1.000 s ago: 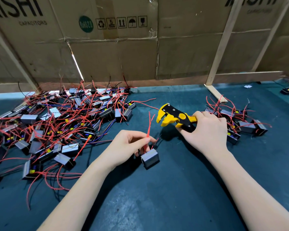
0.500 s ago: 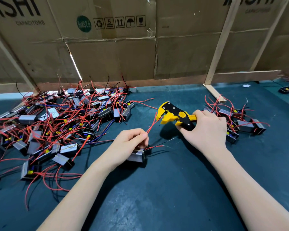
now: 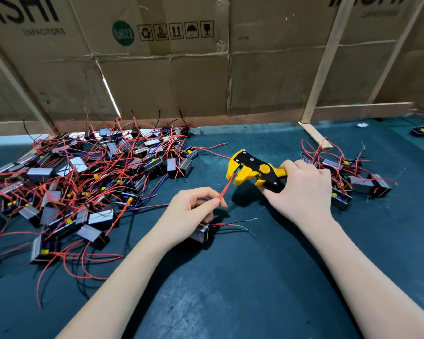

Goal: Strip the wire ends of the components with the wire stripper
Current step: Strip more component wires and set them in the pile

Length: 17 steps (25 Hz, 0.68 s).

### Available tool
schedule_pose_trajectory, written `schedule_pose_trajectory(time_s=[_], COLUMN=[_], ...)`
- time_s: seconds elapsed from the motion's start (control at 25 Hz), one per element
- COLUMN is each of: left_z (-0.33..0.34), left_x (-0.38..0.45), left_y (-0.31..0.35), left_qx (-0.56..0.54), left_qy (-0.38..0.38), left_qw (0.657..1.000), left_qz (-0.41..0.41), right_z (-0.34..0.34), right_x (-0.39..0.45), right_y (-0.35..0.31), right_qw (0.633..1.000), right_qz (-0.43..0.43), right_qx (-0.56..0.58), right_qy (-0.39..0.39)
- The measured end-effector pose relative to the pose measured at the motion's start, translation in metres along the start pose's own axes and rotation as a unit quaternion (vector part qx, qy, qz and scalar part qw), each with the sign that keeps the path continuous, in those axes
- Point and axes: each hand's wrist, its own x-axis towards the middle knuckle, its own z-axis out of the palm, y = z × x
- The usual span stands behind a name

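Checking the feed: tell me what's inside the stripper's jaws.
The tip of a red wire, pinched by the left hand, runs up into the wire stripper held by the right hand. The yellow jaws cover its very end.

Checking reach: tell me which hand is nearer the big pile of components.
Left. The left hand sits just right of the big pile; the right hand, holding the wire stripper, is farther right.

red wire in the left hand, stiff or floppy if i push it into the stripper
Probably springy: the red wire runs nearly straight from the left hand to the wire stripper. Likely bends easily, since the pile's wires curl loosely.
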Motion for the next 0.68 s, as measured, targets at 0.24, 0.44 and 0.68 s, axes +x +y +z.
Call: schedule_pose_trajectory(time_s=[0.24,0.44,0.68], left_z=[-0.0022,-0.0027,-0.0018], left_x=[0.0013,0.0014,0.0019], left_y=[-0.0004,-0.0019,-0.0037], left_qx=[-0.001,0.012,-0.007], left_qy=[0.016,0.003,0.016], left_qw=[1.000,1.000,1.000], left_qz=[-0.009,-0.008,-0.007], right_z=[-0.0029,-0.0046,-0.0040], right_x=[0.0035,0.0039,0.0046], right_y=[0.0055,0.0059,0.0056], right_qw=[1.000,0.999,0.999], right_qz=[0.017,-0.006,0.005], right_qx=[-0.013,-0.037,-0.032], right_qy=[-0.012,-0.017,-0.017])
